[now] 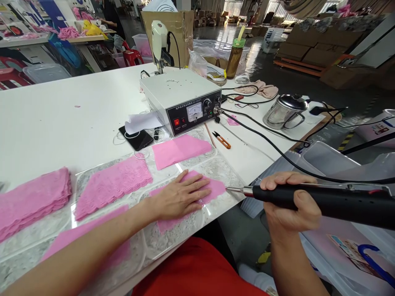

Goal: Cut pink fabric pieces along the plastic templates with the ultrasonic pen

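Observation:
My left hand [182, 196] lies flat, fingers spread, on a pink fabric piece [216, 190] near the table's front edge. My right hand [291, 201] is wrapped round a black handheld tool [336, 201], whose thin metal tip meets or nearly meets the fabric's right corner. Behind my left hand lies a flat pink piece [182, 150]. Lace-edged pink fabric [114, 185] sits to the left, with a thicker pink stack [37, 199] farther left. Part of another pink piece [119, 242] shows beyond my left forearm. A marbled mat [225, 168] lies beneath the pieces.
A control box [194, 111] stands at mid-table, its black cable curving right above the tool. Orange snips [222, 140], a black phone [138, 139], a lidded glass pot [285, 111] and a brown bottle [234, 59] surround it. Plastic bins [330, 158] stand off the right edge.

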Available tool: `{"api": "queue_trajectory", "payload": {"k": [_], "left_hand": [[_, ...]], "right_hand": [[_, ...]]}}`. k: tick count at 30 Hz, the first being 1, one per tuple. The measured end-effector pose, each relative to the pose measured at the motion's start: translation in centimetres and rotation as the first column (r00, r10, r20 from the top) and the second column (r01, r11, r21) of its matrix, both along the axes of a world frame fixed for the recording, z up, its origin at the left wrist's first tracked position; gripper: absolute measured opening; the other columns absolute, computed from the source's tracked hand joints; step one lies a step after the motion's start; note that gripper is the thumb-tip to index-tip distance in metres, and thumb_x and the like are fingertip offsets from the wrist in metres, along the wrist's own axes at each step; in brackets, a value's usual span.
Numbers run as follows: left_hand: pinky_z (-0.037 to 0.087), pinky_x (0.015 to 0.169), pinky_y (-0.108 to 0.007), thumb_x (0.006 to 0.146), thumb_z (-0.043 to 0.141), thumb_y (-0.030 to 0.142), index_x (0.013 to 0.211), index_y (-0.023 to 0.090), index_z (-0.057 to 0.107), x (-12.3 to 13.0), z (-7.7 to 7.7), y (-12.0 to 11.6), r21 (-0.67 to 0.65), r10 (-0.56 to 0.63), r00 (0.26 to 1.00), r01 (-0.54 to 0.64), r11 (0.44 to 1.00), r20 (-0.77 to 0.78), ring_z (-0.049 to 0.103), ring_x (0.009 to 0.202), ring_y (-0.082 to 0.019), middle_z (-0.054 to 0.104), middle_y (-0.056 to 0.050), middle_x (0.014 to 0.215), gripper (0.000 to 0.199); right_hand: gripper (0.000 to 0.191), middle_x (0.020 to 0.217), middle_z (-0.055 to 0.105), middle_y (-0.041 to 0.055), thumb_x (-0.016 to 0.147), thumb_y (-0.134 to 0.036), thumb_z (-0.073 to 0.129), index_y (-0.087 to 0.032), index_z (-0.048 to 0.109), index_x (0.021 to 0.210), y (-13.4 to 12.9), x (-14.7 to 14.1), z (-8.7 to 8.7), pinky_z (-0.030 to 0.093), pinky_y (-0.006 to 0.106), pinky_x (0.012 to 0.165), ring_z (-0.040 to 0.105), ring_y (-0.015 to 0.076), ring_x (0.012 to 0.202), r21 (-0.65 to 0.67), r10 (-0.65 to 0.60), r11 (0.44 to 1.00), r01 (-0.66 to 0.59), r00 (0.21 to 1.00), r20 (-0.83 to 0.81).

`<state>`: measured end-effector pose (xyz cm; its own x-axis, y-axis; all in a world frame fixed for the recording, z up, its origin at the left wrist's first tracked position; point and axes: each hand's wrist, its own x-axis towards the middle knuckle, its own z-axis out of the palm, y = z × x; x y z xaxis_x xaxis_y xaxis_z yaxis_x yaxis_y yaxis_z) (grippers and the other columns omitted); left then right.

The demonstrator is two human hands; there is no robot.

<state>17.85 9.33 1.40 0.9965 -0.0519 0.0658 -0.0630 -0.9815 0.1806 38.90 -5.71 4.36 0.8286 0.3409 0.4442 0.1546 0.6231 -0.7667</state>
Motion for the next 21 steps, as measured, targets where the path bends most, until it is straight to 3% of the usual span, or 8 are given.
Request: {"api": "queue_trajectory", "payload": {"k": [21], "left_hand": [[0.002, 0.121, -0.05, 0.104, 0.028, 0.044, 0.146, 0.022, 0.038, -0.12, -0.14, 0.0, -0.026, 0.013, 1.0, -0.014, 1.0, -0.019, 0.025, 0.146, -0.024, 0.033, -0.005, 0.155, 0.049]], "right_hand": [[0.009, 0.059, 0.055, -0.002, 0.058, -0.026, 0.056, -0.019, 0.057, 0.064, 0.24, -0.09, 0.1, 0.043, 0.028, 0.042, 0.052, 0.0126, 0.045, -0.056, 0.005, 0.998, -0.004, 1.0, 0.012]]}}
